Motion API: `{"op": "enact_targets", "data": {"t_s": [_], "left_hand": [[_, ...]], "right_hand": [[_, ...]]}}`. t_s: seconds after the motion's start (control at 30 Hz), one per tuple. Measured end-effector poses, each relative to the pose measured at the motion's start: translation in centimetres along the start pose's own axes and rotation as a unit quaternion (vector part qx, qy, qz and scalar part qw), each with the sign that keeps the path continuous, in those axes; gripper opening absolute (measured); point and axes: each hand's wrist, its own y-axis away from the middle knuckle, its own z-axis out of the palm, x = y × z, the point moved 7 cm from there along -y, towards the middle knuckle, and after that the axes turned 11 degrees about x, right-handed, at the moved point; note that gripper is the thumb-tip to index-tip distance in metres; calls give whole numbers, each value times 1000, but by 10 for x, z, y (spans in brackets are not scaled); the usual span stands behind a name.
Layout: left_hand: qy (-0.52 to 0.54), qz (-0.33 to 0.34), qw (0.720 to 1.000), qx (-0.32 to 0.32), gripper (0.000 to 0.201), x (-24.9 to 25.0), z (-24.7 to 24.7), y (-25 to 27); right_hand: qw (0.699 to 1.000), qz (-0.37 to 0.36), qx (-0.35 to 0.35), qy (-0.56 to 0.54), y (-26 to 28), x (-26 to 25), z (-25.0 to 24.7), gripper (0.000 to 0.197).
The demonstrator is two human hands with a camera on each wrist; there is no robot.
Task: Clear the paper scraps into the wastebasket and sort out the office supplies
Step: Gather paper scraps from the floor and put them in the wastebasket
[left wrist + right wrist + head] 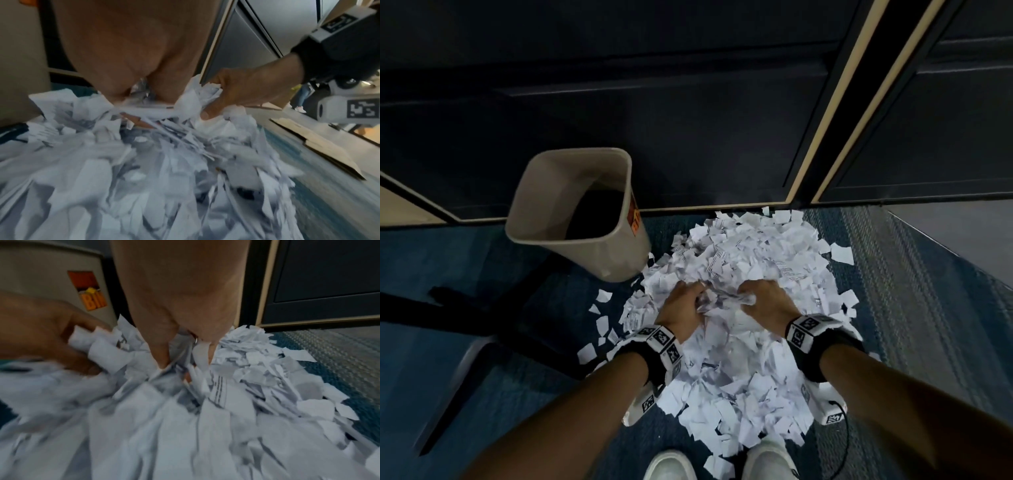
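Observation:
A large heap of torn white paper scraps (739,308) covers the blue carpet in front of me. Both hands dig into its middle, side by side. My left hand (683,305) has its fingers curled into the scraps and grips a bunch (148,112). My right hand (760,298) does the same, fingers curled round crumpled paper (185,369). A beige wastebasket (571,219) with an orange label stands at the heap's left rear, tilted in the wide-angle view, its dark inside showing. No office supplies show among the paper.
Dark cabinet panels with pale trim (835,102) rise behind the heap. A dark chair or desk leg (482,329) crosses the carpet at left. My white shoes (671,466) stand at the heap's near edge. Flat cardboard (320,146) lies on the floor to the right.

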Motion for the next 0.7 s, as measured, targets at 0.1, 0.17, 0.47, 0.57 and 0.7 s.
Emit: {"op": "enact_targets", "data": {"t_s": [0.1, 0.17, 0.47, 0.57, 0.7], "left_hand": [[76, -1, 995, 60, 27, 11, -32, -5], [88, -7, 992, 86, 22, 18, -52, -5], [193, -23, 967, 164, 27, 63, -136, 25], [205, -23, 957, 204, 30, 72, -187, 43], [183, -28, 948, 257, 26, 61, -252, 45]], "right_hand": [[998, 32, 22, -48, -1, 0, -36, 17], [995, 59, 24, -76, 0, 5, -56, 19], [975, 76, 41, -204, 23, -21, -148, 31], [964, 42, 55, -258, 32, -65, -188, 24], [951, -10, 53, -303, 30, -137, -219, 12]]}}
